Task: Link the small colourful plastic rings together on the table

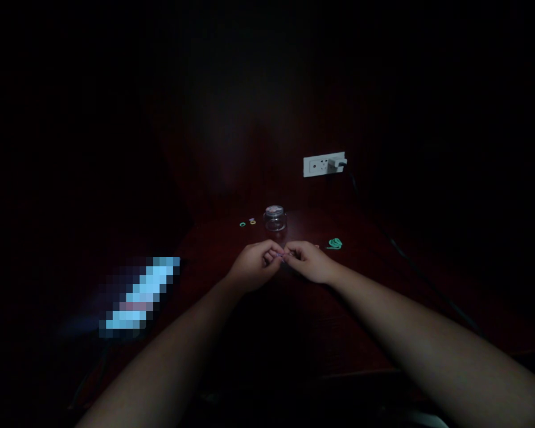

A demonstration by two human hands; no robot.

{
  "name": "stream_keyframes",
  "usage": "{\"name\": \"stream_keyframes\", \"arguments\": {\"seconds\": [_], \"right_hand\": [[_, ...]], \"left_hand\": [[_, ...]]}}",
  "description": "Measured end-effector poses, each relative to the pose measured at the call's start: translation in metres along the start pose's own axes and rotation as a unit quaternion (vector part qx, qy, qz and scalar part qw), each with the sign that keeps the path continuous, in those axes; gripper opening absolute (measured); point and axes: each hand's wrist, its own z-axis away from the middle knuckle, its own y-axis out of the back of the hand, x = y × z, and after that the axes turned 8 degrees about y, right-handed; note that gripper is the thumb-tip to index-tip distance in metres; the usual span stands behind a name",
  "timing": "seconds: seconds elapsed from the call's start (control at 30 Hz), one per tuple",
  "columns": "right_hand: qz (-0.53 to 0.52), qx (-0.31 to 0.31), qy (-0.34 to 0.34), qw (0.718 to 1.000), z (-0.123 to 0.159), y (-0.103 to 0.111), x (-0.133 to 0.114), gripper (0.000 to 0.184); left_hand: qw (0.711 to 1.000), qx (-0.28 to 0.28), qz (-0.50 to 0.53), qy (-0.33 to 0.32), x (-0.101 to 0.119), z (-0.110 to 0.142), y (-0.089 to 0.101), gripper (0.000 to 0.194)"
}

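Note:
My left hand (255, 267) and my right hand (310, 263) meet over the dark red table, fingertips nearly touching. Both are closed in a pinch on a thin purple strand (280, 255); the fingers cover much of it, so its full shape is hidden. Just beyond the hands stands a small clear glass jar (275, 221) with a patterned lid. To its left lie a green ring (242, 224), a yellow ring (252, 222) and a small purple piece beside it. A coiled green cord (335, 244) rests right of my right hand, with a small orange-pink bit partly hidden behind that hand.
A lit screen (145, 294), pixelated, is at the left. On the back wall a white socket panel (316, 166) holds a plug, and its dark cable (401, 252) runs down along the right side. The surroundings are very dark.

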Motion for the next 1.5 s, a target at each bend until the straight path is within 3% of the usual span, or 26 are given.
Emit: {"name": "stream_keyframes", "arguments": {"seconds": [1.5], "right_hand": [[-0.008,-0.008,0.004,1.0,-0.0008,-0.0021,0.003,0.02]], "left_hand": [[0.997,-0.015,0.068,0.039,-0.0013,0.0006,-0.0019,0.016]]}}
